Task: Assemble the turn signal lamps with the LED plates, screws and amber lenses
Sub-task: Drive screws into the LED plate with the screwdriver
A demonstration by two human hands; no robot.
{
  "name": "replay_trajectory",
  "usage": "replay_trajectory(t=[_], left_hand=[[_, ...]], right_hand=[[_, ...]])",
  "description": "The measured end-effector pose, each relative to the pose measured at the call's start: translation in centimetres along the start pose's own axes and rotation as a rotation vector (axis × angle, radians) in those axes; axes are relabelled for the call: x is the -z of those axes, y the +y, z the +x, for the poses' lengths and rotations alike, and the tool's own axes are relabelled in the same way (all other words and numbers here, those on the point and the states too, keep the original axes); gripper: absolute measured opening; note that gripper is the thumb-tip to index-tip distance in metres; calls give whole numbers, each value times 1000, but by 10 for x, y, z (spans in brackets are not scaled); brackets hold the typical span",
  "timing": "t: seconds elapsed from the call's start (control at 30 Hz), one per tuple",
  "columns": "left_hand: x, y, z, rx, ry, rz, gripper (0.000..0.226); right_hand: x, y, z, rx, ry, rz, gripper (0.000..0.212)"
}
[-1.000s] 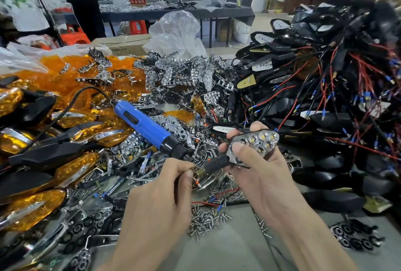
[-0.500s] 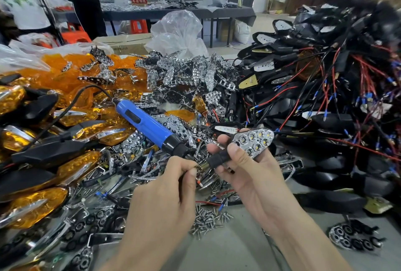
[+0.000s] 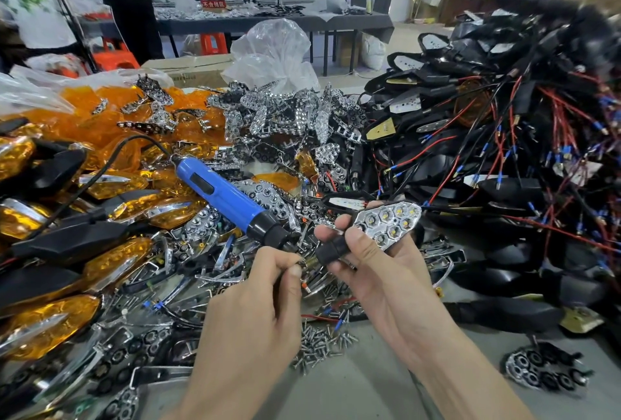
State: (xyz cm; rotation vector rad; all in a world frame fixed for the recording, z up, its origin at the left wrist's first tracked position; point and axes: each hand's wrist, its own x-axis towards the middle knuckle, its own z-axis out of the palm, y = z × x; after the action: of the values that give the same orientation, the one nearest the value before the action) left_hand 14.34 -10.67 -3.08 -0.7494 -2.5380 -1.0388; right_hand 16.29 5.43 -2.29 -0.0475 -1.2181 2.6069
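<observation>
My right hand (image 3: 379, 285) grips a turn signal lamp (image 3: 386, 224) with a chrome LED plate in it, my thumb lying on its black stem. My left hand (image 3: 255, 312) pinches the brass threaded end (image 3: 309, 263) of that stem between thumb and forefinger. A blue electric screwdriver (image 3: 221, 194) slants down over the pile, its black nose just above my left knuckles and its tip hidden. Loose screws (image 3: 322, 342) lie in a small heap on the grey table under my hands. Chrome LED plates (image 3: 285, 117) are piled behind, amber lenses (image 3: 84, 107) at the back left.
Finished amber lamps (image 3: 50, 325) crowd the left side. A tall tangle of black housings with red and black wires (image 3: 504, 151) fills the right. A clear plastic bag (image 3: 272, 53) and a cardboard box stand behind. People stand by a far table at the upper left.
My left thumb has edged slightly right toward the stem's end. The lamp, my right hand and the screwdriver have hardly moved.
</observation>
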Motion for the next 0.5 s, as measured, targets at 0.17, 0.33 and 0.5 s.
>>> replay_trajectory(t=[0.17,0.33,0.5], left_hand=[[0,2,0,15,-5,-28,10],[0,2,0,-3,-1,-51,12],[-2,3,0,-23,-13,-60,9]], right_hand=[[-1,1,-1,20,3,-1,19],[-2,-2,-1,4,-5,96,16],[-3,-4,-1,11,6,120,15]])
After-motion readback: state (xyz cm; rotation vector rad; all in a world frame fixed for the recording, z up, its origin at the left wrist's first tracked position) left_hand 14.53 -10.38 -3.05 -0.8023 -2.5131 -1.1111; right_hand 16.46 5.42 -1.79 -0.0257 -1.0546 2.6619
